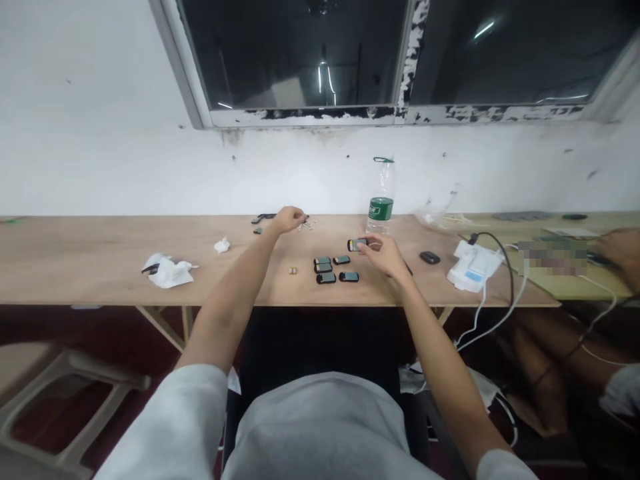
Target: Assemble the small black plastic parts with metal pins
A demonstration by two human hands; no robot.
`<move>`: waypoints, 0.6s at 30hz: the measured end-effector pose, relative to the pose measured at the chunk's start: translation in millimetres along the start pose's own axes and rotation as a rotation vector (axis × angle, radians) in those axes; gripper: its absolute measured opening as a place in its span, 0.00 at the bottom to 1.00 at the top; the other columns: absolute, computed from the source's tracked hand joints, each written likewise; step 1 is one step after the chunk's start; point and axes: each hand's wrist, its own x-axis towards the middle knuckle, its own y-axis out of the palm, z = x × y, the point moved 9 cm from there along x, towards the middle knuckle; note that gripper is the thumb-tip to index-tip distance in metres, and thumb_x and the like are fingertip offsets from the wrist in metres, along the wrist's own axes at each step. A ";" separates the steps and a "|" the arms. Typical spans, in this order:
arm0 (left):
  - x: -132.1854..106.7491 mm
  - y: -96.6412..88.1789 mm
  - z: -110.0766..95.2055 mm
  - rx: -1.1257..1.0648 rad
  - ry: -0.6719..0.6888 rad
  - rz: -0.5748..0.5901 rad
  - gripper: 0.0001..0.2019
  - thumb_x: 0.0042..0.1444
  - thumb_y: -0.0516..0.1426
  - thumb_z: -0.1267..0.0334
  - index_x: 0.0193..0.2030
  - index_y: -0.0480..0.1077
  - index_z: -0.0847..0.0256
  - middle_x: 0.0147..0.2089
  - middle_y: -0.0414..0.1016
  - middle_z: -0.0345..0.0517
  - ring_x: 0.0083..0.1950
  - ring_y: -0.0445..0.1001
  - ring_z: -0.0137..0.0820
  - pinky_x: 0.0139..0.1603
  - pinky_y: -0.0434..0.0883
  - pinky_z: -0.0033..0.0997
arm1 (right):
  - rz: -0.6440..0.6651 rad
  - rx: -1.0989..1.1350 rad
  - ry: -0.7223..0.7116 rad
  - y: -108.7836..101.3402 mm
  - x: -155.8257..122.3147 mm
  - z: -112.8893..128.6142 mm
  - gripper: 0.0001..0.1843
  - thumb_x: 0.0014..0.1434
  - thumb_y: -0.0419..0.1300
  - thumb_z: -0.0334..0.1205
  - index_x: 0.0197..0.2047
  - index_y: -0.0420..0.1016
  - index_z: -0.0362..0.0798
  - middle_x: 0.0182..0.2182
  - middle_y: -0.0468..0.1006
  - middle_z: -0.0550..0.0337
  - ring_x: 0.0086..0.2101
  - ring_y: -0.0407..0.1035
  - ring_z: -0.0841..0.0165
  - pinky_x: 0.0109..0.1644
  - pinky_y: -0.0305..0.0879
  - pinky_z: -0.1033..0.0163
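Note:
My right hand (384, 252) is closed on a small black device with a grey face (358, 245), held just above the table with a bit of yellow showing at its left end. My left hand (289, 219) reaches toward the back edge, fingers pinched together over a scatter of tiny white pieces (306, 227); whatever is between them is too small to make out. Several similar black-and-grey devices (326, 278) lie between my arms. To their left sits a small tan piece (293, 271). Dark parts (263, 218) lie just left of my left hand.
A clear bottle with a green label (381, 208) stands behind my right hand. Crumpled tissue (170, 272) lies at left. A black oval object (429, 257) and a white power strip (473, 267) with cables are at right. Another person's hand (620, 250) rests at the neighbouring table.

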 end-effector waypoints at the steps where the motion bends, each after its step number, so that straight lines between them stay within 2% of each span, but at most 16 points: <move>1: -1.2 5.7 -15.9 -0.061 0.050 -0.005 0.10 0.67 0.62 0.64 0.37 0.82 0.65 0.33 0.81 0.45 0.35 0.74 0.32 0.43 0.70 0.31 | -0.004 0.008 0.002 2.9 -0.1 3.2 0.23 0.59 0.75 0.57 0.48 0.84 0.47 0.37 0.88 0.49 0.38 0.86 0.54 0.46 0.82 0.51; 3: -15.1 19.5 -52.5 -0.165 0.188 0.003 0.09 0.67 0.63 0.62 0.41 0.84 0.64 0.40 0.85 0.49 0.38 0.78 0.33 0.43 0.73 0.31 | -0.010 0.009 -0.003 9.1 -1.6 11.4 0.24 0.60 0.75 0.56 0.50 0.85 0.47 0.36 0.88 0.49 0.38 0.85 0.53 0.46 0.82 0.52; 5: -42.1 30.7 -82.2 -0.202 0.306 -0.021 0.07 0.65 0.63 0.65 0.40 0.84 0.63 0.37 0.84 0.47 0.36 0.79 0.33 0.42 0.74 0.31 | 0.006 -0.014 -0.030 17.4 -4.2 20.7 0.23 0.61 0.74 0.55 0.50 0.85 0.46 0.36 0.88 0.50 0.38 0.84 0.54 0.46 0.81 0.52; 7: -73.6 36.8 -98.0 -0.206 0.379 -0.083 0.06 0.65 0.63 0.67 0.39 0.83 0.61 0.35 0.82 0.45 0.36 0.79 0.32 0.41 0.75 0.30 | 0.052 -0.023 -0.042 27.8 -6.6 26.2 0.21 0.61 0.74 0.53 0.48 0.86 0.46 0.37 0.88 0.49 0.38 0.84 0.55 0.46 0.81 0.53; 10: -111.7 36.5 -98.9 -0.233 0.397 -0.203 0.06 0.68 0.64 0.64 0.46 0.83 0.60 0.44 0.83 0.49 0.39 0.82 0.32 0.40 0.78 0.30 | 0.130 0.039 -0.001 41.4 -8.7 25.7 0.19 0.60 0.75 0.52 0.47 0.86 0.46 0.38 0.88 0.49 0.36 0.84 0.57 0.43 0.81 0.55; 12: -127.1 33.6 -94.0 -0.266 0.379 -0.260 0.09 0.70 0.64 0.62 0.53 0.82 0.60 0.49 0.84 0.51 0.42 0.83 0.32 0.41 0.80 0.30 | 0.170 0.089 0.021 47.5 -9.8 25.3 0.19 0.61 0.75 0.51 0.48 0.86 0.46 0.39 0.88 0.50 0.35 0.84 0.58 0.42 0.82 0.56; 15: -140.2 29.4 -93.1 -0.293 0.388 -0.294 0.12 0.72 0.63 0.60 0.58 0.81 0.58 0.52 0.84 0.51 0.45 0.85 0.34 0.45 0.83 0.32 | 0.211 0.109 0.028 54.3 -12.0 25.6 0.20 0.60 0.76 0.51 0.49 0.86 0.46 0.38 0.88 0.51 0.36 0.84 0.59 0.42 0.82 0.57; 18: -146.8 27.3 -97.4 -0.233 0.429 -0.296 0.10 0.73 0.63 0.59 0.56 0.83 0.57 0.52 0.86 0.52 0.49 0.86 0.37 0.51 0.84 0.36 | 0.233 0.113 0.032 60.4 -13.5 23.6 0.21 0.59 0.77 0.51 0.49 0.86 0.46 0.35 0.88 0.52 0.37 0.84 0.58 0.42 0.83 0.57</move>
